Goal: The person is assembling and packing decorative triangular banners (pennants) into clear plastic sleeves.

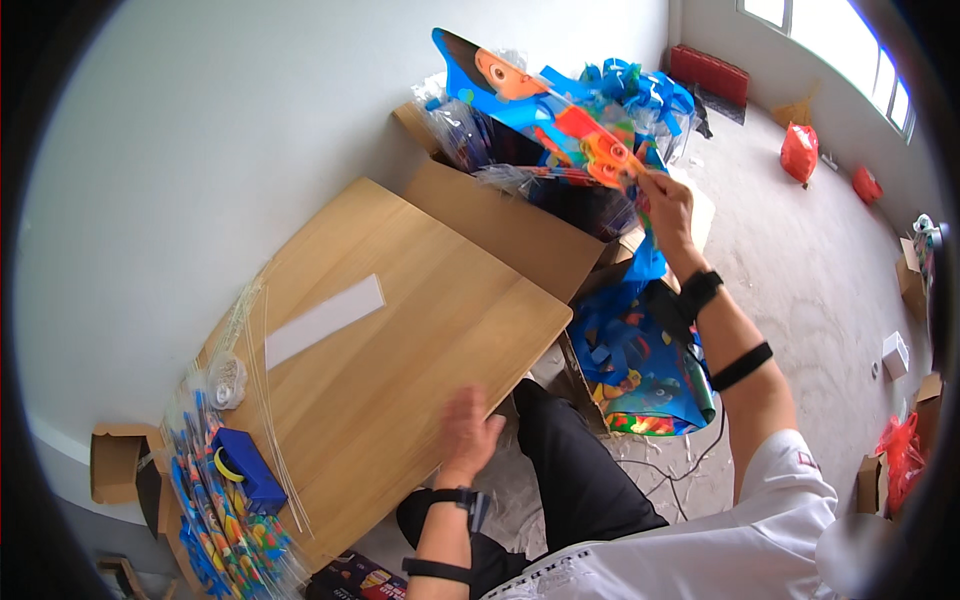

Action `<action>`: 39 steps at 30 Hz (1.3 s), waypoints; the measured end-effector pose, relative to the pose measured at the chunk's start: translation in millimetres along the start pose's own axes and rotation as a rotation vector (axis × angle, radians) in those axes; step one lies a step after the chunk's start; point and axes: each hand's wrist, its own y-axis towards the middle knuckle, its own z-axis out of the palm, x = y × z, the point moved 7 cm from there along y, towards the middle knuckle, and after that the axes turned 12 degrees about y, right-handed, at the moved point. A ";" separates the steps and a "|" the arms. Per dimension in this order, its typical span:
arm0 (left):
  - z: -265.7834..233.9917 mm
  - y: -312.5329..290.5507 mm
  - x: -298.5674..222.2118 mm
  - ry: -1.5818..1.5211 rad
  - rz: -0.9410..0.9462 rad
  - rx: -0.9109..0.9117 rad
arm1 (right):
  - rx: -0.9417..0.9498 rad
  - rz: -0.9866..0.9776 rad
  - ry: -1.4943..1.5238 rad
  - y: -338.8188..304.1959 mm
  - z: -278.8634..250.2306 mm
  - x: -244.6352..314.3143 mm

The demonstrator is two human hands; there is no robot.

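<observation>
My right hand (pixel 668 200) is raised at the upper right, its fingers closed on the end of a bright printed sheet (pixel 520 80) with cartoon figures on blue and red. The sheet stretches away to the upper left, over an open cardboard box (pixel 500 215) holding more printed sheets and plastic wrapping. Near the front edge of the wooden table (pixel 400 330), my left hand (pixel 468 435) hovers or rests with thumb apart and nothing in it. Its fingers are slightly blurred. On the table lie a white strip (pixel 325 320) and several thin pale rods (pixel 268 400).
A blue tape dispenser (pixel 248 472) and bundles of wrapped colourful sticks (pixel 215 500) sit at the table's left end. Below my right arm is a box of blue printed material (pixel 640 355). Black cables (pixel 672 475) cross the floor. Red bags (pixel 799 153) stand by the far wall.
</observation>
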 end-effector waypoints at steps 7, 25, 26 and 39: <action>-57.6 -42.2 -55.8 -0.413 0.092 0.245 | 0.392 0.033 0.214 -69.3 -12.0 58.3; -295.3 -56.5 6.3 0.268 0.098 -0.745 | 1.014 0.181 0.431 -183.5 -18.5 115.5; -292.3 -59.6 6.7 0.239 0.120 -0.715 | 1.026 0.190 0.428 -186.2 -18.9 112.4; -280.5 -77.6 -11.1 0.168 0.186 -0.354 | 0.843 -0.751 -0.314 -218.2 12.1 173.1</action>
